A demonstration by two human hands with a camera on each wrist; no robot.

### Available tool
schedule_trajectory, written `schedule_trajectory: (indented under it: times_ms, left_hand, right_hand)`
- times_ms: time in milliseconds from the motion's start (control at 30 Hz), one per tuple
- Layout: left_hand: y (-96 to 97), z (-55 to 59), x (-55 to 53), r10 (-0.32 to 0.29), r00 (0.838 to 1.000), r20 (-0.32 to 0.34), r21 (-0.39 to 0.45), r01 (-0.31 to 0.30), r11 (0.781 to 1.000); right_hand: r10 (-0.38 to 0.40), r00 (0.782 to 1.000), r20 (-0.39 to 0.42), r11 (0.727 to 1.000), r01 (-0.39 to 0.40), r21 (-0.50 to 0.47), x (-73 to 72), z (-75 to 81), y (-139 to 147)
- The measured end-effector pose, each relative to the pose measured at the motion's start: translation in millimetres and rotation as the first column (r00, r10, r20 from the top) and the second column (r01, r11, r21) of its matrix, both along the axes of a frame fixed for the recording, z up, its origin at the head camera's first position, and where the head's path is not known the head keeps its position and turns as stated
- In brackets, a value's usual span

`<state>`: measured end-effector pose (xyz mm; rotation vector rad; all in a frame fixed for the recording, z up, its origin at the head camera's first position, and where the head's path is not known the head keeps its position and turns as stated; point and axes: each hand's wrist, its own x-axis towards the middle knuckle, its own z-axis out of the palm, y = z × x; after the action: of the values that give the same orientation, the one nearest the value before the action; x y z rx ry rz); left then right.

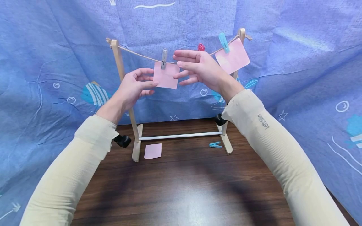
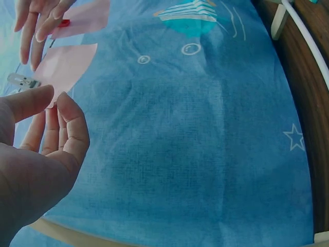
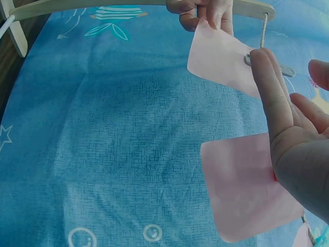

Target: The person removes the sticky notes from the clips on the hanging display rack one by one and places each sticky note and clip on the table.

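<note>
A pink paper square [image 1: 167, 81] hangs from a rope [image 1: 138, 54] under a grey clothespin [image 1: 164, 56]. My left hand [image 1: 131, 88] pinches that square at its left edge between thumb and fingers. On the other side, my right hand [image 1: 207, 67] is raised at the square's right edge, fingers extended and holding nothing. Behind the right hand, a second pink square [image 3: 236, 188] hangs at a red clothespin [image 1: 201, 47]; the hand mostly covers it in the head view. Farther right, a blue clothespin [image 1: 223, 42] holds a third pink square [image 1: 234, 58].
The rope runs between two wooden posts [image 1: 118, 61] joined low down by a white bar [image 1: 181, 136]. On the dark wooden table [image 1: 158, 188] lie a loose pink square [image 1: 153, 151] and a light blue clothespin [image 1: 215, 144]. A blue patterned cloth [image 1: 175, 103] hangs behind.
</note>
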<state>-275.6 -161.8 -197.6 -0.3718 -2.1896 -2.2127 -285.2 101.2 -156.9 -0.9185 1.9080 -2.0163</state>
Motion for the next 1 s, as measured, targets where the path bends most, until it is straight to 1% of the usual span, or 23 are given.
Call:
schedule_trajectory:
  times_ms: [200,300,500,833,1000]
  left_hand:
    - [1.1,5.3,2.7,-0.015,0.997,0.082,0.028,0.013,1.000]
    - [1.7,7.3,4.2,-0.030,0.994,0.104,0.039,0.026,0.999]
    - [2.4,8.0,5.5,-0.045,0.995,0.092,0.038,0.042,0.998]
    - [-1.7,3.5,6.9,-0.023,0.997,0.070,-0.073,0.028,0.997]
    - [-3.0,2.2,7.5,-0.027,0.998,0.055,-0.092,0.032,0.995]
  right_hand:
    - [-0.006,1.000,0.020,0.999,0.005,0.041,-0.3,5.7,-4.4]
    - [-0.001,1.000,0.028,0.998,-0.001,0.067,-0.6,8.2,-6.2]
    - [0.016,0.999,0.039,0.994,-0.020,0.109,-1.1,12.7,-10.0]
    - [-0.012,0.997,0.076,0.990,0.001,0.144,-4.7,13.4,-14.6]
    - [-0.006,0.997,0.075,0.990,-0.004,0.143,-6.4,13.6,-16.1]
